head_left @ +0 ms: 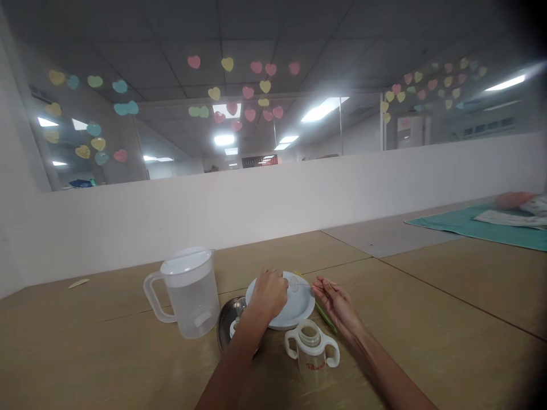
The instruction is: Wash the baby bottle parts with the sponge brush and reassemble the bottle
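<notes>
My left hand (268, 294) is curled into a loose fist over a white plate (294, 310), and pinches a small clear piece (294, 283) with a thin stem. My right hand (335, 302) reaches in from the right, fingers together, and touches the thin stem's other end. A two-handled baby bottle (311, 348) without a cap stands just in front of the plate. A round metal lid (228, 327) lies left of the bottle, partly under my left forearm. A clear plastic jug (188, 291) with a white lid stands to the left.
The things sit on a wooden table (427, 319) against a low white wall (299, 199) topped with glass. A green mat (482, 225) with papers lies far right. A green strip (325, 316) lies beside the plate, and a small flat stick (78, 283) at far left.
</notes>
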Available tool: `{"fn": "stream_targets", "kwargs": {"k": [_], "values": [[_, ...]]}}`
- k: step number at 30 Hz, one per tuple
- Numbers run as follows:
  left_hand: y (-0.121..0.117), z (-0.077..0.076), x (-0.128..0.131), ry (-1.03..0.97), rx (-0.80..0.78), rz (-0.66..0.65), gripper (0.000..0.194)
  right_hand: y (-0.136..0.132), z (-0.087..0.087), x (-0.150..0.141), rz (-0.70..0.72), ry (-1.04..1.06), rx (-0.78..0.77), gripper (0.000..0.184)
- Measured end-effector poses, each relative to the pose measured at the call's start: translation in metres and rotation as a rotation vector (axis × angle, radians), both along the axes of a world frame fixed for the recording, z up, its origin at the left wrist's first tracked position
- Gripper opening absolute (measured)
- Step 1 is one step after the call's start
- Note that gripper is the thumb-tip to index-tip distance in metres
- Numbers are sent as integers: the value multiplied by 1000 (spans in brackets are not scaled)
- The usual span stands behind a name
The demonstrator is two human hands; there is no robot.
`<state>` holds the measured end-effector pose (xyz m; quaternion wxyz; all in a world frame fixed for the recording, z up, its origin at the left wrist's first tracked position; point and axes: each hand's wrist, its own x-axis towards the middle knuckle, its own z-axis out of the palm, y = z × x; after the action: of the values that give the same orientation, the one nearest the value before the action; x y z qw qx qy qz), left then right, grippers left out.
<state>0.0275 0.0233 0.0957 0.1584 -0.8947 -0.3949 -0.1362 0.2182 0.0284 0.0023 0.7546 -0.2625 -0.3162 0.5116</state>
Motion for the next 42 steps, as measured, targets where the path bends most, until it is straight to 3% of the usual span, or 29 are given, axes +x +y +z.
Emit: {"fn": "stream_targets", "kwargs": {"k": [28, 35, 39, 42], "values": [[-4, 6, -4, -48, -59, -47, 29, -2, 4, 3, -13, -22, -1, 7], [-2, 7, -5, -33, -66, -19, 31, -6, 7, -3, -37, -54, 1, 19], [-1, 8, -8, -72, -74, -30, 29, -11, 16, -8, -98, -56, 24, 27], [1, 12, -14, -180, -83, -83, 27, -25, 36, -15, -212, -166, 95, 33]]}}
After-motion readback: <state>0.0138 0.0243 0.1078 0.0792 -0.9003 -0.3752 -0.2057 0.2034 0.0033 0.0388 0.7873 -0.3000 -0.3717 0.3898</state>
